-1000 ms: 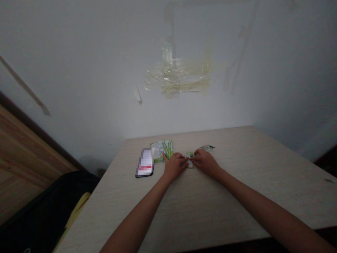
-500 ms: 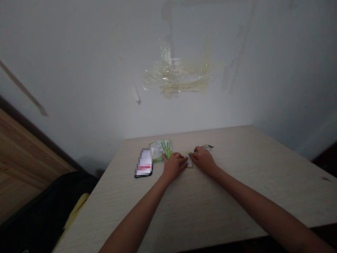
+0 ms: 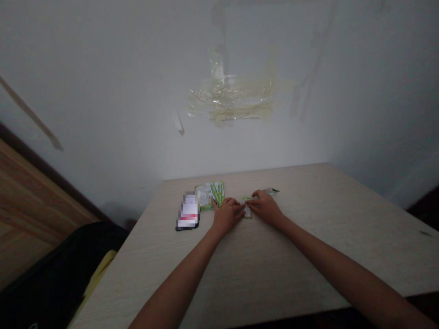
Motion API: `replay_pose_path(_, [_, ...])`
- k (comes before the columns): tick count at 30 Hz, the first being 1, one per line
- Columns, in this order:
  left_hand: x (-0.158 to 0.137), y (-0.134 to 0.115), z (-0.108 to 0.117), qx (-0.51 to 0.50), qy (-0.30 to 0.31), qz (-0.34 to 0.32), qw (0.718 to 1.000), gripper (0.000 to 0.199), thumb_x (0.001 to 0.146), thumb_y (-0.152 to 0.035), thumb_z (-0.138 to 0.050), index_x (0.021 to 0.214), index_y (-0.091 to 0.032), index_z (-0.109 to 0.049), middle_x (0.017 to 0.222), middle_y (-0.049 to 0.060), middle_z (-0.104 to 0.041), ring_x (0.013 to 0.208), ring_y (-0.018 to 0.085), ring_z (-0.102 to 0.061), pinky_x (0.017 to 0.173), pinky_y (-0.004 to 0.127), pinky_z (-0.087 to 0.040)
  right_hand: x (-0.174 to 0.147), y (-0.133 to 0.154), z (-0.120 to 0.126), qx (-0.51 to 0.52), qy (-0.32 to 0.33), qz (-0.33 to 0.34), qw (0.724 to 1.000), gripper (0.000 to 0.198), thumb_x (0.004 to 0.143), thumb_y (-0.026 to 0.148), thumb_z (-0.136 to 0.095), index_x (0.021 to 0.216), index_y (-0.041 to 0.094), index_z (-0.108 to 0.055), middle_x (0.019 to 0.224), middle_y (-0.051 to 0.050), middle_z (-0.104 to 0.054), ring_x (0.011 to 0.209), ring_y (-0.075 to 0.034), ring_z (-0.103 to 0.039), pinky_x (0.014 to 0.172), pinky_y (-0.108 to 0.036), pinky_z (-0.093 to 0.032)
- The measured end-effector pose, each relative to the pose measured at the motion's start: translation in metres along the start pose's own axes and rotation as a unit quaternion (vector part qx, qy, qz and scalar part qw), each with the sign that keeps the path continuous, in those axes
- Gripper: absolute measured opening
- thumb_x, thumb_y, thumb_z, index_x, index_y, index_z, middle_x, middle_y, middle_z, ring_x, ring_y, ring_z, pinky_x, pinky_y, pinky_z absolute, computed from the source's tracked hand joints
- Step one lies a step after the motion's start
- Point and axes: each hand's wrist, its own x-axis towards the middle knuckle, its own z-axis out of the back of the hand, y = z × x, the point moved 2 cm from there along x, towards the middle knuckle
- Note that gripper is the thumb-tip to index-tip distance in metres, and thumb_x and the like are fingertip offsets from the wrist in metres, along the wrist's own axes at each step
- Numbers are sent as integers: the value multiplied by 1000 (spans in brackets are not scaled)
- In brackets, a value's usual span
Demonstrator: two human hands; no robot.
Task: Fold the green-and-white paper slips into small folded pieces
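A small green-edged, white printed packet (image 3: pixel 248 214) lies flat on the table between my hands. My left hand (image 3: pixel 226 216) rests at its left side, fingertips on it and thumb spread away. From the right, my right hand (image 3: pixel 269 209) reaches onto the upper part of the packet with its fingers stretched out. The fingers cover much of the packet. Just beyond my left thumb lie several overlapping green-and-white printed packets (image 3: pixel 206 193). A clear plastic wrapper with a dark tip (image 3: pixel 272 191) sits behind my right hand, partly hidden by it.
A dark-edged phone (image 3: pixel 188 215), its screen pixelated, lies left of my left hand beside the green packets. The pale wooden table (image 3: pixel 260 283) meets a wall (image 3: pixel 137 91) bearing old clear tape (image 3: pixel 236 98). Dark and yellow cloth (image 3: pixel 98 272) lies beyond the left edge.
Almost nothing differs. My right fingers have shifted slightly on the packet, while my left hand and the packet stay in place.
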Motion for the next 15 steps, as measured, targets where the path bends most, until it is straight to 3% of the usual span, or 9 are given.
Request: replay_pose_path(15, [0,-1,0,-16,-1,3,1000,29,89,-44,-56,116,-41,-65,111,2,-64,118,26,-47,108,70,4,1,16,7,-103,6,-23,994,23,93,36,-53,105,30,-73,95,-9,-57,89,-21,-51,75,-31,-40])
